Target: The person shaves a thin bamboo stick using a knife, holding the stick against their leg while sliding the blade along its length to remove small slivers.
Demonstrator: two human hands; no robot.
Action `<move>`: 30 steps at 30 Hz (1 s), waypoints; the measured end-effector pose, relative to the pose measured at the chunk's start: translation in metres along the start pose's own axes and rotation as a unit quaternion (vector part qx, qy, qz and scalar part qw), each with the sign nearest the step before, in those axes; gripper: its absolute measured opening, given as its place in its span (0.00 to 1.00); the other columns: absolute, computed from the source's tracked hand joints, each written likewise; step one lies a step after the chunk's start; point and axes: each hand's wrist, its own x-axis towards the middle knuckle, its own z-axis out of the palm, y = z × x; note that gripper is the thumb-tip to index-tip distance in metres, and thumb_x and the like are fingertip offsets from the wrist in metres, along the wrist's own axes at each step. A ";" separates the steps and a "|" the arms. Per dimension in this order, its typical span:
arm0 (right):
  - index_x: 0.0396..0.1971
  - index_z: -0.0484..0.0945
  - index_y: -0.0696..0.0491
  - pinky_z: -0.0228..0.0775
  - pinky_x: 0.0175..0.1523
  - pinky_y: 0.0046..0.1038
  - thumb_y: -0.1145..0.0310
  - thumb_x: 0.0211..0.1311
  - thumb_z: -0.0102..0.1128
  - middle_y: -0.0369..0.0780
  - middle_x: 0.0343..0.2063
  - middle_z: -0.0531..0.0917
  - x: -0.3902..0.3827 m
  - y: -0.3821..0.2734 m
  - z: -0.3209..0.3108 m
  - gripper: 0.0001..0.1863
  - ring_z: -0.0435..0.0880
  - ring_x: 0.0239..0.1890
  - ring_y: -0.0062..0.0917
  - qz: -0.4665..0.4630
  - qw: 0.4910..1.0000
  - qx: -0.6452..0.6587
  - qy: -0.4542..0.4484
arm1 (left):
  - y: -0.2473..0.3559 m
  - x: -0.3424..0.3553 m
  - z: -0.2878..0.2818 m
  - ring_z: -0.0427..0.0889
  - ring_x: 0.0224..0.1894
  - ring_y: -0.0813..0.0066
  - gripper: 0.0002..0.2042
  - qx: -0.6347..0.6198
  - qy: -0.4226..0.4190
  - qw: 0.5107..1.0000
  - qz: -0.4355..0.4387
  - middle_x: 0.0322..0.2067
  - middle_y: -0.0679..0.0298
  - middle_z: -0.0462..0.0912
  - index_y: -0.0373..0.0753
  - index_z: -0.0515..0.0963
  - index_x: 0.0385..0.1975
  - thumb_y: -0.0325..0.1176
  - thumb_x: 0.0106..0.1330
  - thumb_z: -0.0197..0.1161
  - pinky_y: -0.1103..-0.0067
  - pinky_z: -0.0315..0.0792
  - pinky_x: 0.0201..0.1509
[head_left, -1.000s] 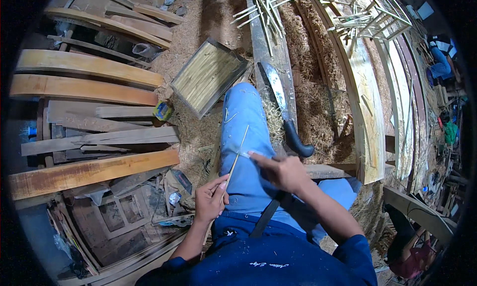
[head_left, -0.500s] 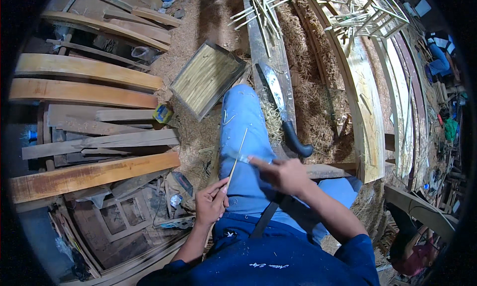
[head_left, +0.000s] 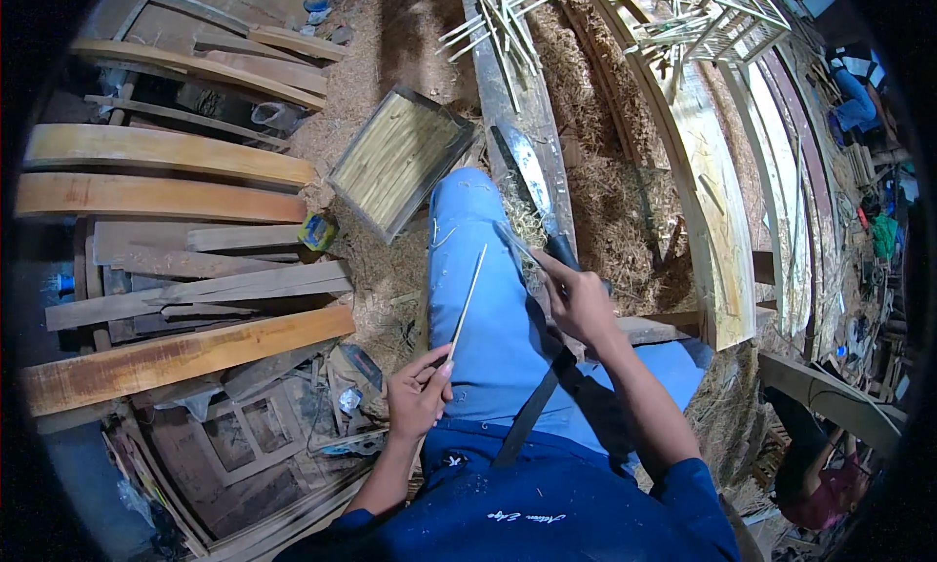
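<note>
Blue-clothed, the leg (head_left: 454, 269) stretches forward, and over it the pale stick (head_left: 468, 298) slants up from the left hand (head_left: 417, 398), whose thumb and fingers are pinched together on its lower part. Over the leg's right edge, the right hand (head_left: 578, 303) is closed round a small knife (head_left: 515, 240), its blade apart from the stick; the fingers cover the handle, so its shape is hard to judge. Right of the leg, a machete (head_left: 528, 176) lies on a plank (head_left: 537, 103). Beyond the leg, to its left, sits a tray (head_left: 402, 162); boards (head_left: 185, 352) lie well left of the leg.
</note>
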 end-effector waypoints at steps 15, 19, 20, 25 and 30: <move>0.27 0.81 0.54 0.44 0.17 0.20 0.57 0.64 0.68 0.24 0.11 0.66 0.002 -0.039 -0.021 0.14 0.59 0.11 0.09 0.190 0.821 0.538 0.021 | 0.003 0.008 0.029 0.74 0.21 0.90 0.14 0.075 -0.017 0.989 0.127 0.20 0.70 0.80 0.36 0.82 0.49 0.26 0.63 0.69 0.90 0.65 0.24; 0.25 0.79 0.52 0.44 0.17 0.20 0.58 0.63 0.68 0.23 0.12 0.66 -0.002 -0.037 -0.022 0.14 0.58 0.12 0.08 0.173 0.832 0.527 0.035 | 0.004 0.006 0.031 0.75 0.21 0.90 0.14 0.120 -0.021 0.978 0.169 0.20 0.70 0.80 0.36 0.83 0.48 0.25 0.63 0.69 0.89 0.66 0.24; 0.25 0.79 0.52 0.44 0.17 0.20 0.59 0.63 0.69 0.23 0.12 0.66 -0.004 -0.038 -0.023 0.14 0.58 0.12 0.08 0.171 0.832 0.527 0.026 | 0.002 0.006 0.031 0.75 0.21 0.90 0.14 0.114 -0.022 0.977 0.176 0.19 0.70 0.80 0.36 0.83 0.48 0.25 0.62 0.70 0.89 0.67 0.24; 0.21 0.70 0.50 0.42 0.15 0.20 0.62 0.66 0.65 0.25 0.11 0.64 -0.008 -0.043 -0.027 0.16 0.57 0.10 0.09 0.160 0.836 0.525 0.029 | -0.006 0.005 0.027 0.74 0.21 0.90 0.15 0.154 -0.029 0.958 0.242 0.20 0.69 0.81 0.36 0.84 0.48 0.25 0.60 0.72 0.88 0.68 0.24; 0.24 0.73 0.52 0.42 0.15 0.21 0.62 0.68 0.63 0.26 0.11 0.64 -0.013 -0.041 -0.031 0.14 0.57 0.10 0.10 0.128 0.829 0.543 0.037 | -0.004 0.003 0.031 0.75 0.22 0.90 0.15 0.150 -0.043 0.951 0.265 0.20 0.69 0.81 0.37 0.84 0.48 0.25 0.61 0.71 0.88 0.68 0.25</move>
